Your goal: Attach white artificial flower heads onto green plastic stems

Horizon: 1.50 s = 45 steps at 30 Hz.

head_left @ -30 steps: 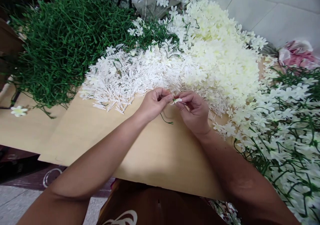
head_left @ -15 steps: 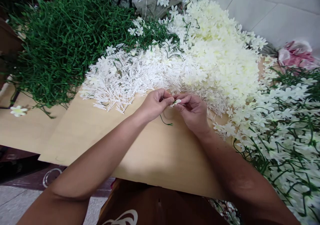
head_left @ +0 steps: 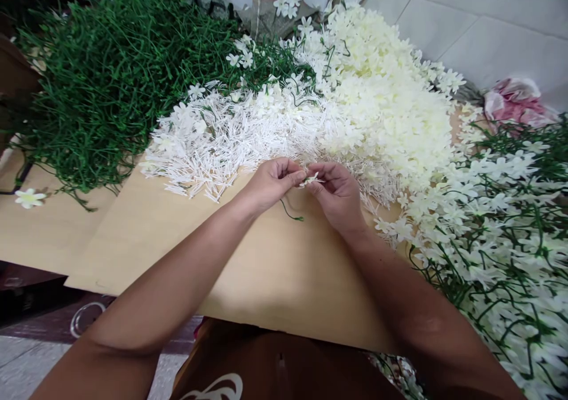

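Observation:
Close together over the tan board (head_left: 266, 270), my two hands meet at a small white artificial flower (head_left: 312, 180). My left hand (head_left: 276, 182) is closed, thumb and fingers pinching a green plastic stem (head_left: 290, 212) whose loose end curves down below the fingers. My right hand (head_left: 338, 196) is closed too, its thumb and forefinger at the flower's petals. The join between stem and flower is mostly hidden by the fingertips. Just beyond the hands lies a heap of thin white sticks (head_left: 239, 134), probably plastic stamens.
A large pile of green stems (head_left: 110, 74) covers the back left. Loose cream petals (head_left: 381, 92) are heaped at the back right. Flowers on stems (head_left: 483, 234) spread along the right side. One single flower (head_left: 30, 198) lies at far left, and a pink-white bag (head_left: 517, 101) at far right.
The fingers of both hands have shifted slightly around the flower, and its petals now look tilted differently. The whole view has moved a little.

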Each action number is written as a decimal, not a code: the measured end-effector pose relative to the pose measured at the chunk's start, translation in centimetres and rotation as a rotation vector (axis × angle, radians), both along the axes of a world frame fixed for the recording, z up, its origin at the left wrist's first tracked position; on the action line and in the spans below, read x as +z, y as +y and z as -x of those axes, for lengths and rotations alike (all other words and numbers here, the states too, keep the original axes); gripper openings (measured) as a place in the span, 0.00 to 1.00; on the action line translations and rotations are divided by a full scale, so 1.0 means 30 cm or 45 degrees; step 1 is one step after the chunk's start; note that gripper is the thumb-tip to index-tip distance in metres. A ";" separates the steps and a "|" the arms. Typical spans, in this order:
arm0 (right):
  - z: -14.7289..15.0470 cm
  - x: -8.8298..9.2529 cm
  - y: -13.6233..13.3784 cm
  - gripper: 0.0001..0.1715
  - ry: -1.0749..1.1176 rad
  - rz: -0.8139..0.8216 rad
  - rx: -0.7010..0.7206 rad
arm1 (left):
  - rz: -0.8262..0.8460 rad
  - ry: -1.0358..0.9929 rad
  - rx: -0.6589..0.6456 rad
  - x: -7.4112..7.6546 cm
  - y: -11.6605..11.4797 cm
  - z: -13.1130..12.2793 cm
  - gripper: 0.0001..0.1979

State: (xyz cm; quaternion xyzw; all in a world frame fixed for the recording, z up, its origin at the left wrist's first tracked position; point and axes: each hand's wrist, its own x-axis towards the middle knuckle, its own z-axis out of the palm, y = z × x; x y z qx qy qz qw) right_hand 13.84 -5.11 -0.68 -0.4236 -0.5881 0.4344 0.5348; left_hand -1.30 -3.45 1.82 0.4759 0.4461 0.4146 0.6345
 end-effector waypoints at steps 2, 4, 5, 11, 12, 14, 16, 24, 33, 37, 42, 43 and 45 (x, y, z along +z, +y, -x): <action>-0.007 0.005 0.000 0.14 -0.022 0.004 0.002 | -0.024 0.012 -0.033 -0.002 0.002 0.005 0.10; -0.014 0.007 0.000 0.13 -0.045 -0.028 -0.003 | -0.042 0.078 -0.077 -0.005 0.004 0.007 0.10; -0.017 0.007 0.000 0.13 -0.045 -0.057 -0.004 | -0.054 0.125 -0.105 -0.006 0.005 0.007 0.10; -0.027 0.006 0.007 0.11 -0.008 -0.143 0.085 | -0.154 0.277 -0.207 -0.002 0.010 0.008 0.12; -0.028 0.006 0.008 0.11 -0.007 -0.121 0.112 | -0.163 0.276 -0.204 -0.003 0.010 0.009 0.12; -0.028 0.005 0.006 0.11 0.007 -0.067 0.153 | -0.165 0.258 -0.213 -0.009 0.011 0.011 0.11; -0.028 0.004 0.004 0.12 0.040 -0.017 0.167 | -0.163 0.236 -0.240 -0.017 0.011 0.011 0.09; -0.029 0.025 0.005 0.15 0.142 0.211 0.211 | -0.159 0.197 -0.331 -0.004 0.014 0.023 0.10; -0.040 0.042 -0.002 0.15 0.078 0.270 0.208 | -0.159 0.211 -0.265 0.010 0.024 0.044 0.16; -0.027 0.046 -0.004 0.11 0.094 0.254 0.152 | -0.154 0.202 -0.258 0.009 0.023 0.040 0.15; -0.014 0.048 -0.003 0.06 0.031 0.255 0.076 | -0.136 0.212 -0.241 0.008 0.025 0.034 0.15; -0.012 0.048 -0.003 0.05 0.012 0.251 0.058 | -0.128 0.221 -0.235 0.008 0.025 0.034 0.15; -0.010 0.049 -0.005 0.05 -0.029 0.254 0.040 | -0.119 0.243 -0.231 0.007 0.027 0.033 0.14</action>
